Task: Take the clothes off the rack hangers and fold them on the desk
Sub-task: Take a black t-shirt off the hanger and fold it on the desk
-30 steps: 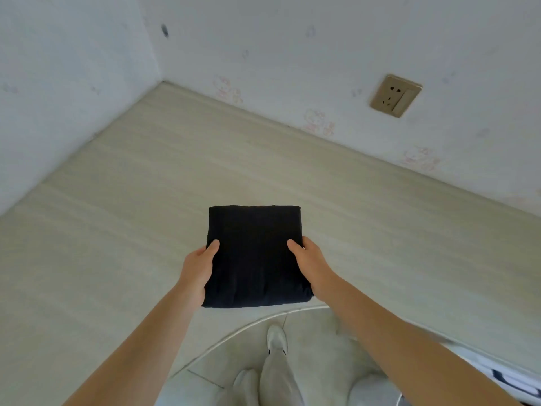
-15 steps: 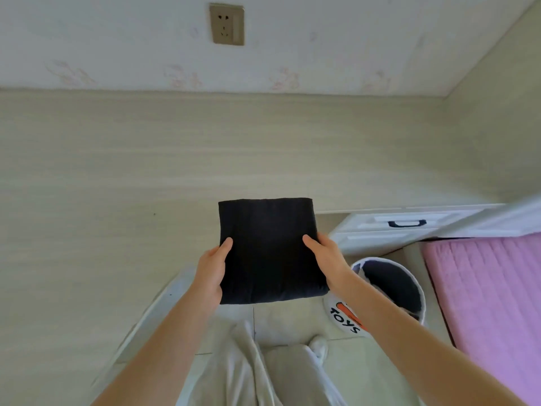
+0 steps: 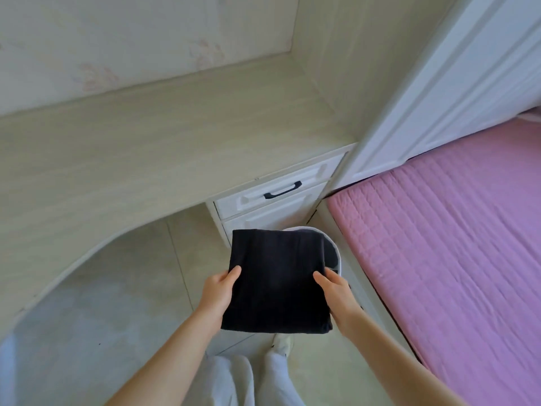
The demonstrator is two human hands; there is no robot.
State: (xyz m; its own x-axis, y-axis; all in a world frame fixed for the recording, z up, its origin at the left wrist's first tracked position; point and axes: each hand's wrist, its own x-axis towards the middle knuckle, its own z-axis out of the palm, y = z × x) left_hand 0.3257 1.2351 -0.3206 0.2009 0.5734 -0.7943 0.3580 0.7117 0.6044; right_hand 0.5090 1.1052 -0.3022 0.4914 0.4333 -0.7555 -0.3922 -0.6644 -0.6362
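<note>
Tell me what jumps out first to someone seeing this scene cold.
First, the folded black cloth garment, held level at centre by the left hand and right hand over a round white-rimmed basket. Next, the pink quilted mattress filling the right side. The pale wood-grain desk spreads across the upper left.

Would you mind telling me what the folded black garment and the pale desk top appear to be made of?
The folded black garment looks like soft matte knit fabric, perhaps cotton: no shine, rounded folds. The pale desk top looks like light wood-grain laminate or veneer, with fine parallel streaks and a smooth, low-sheen face; which one is unclear.
</note>
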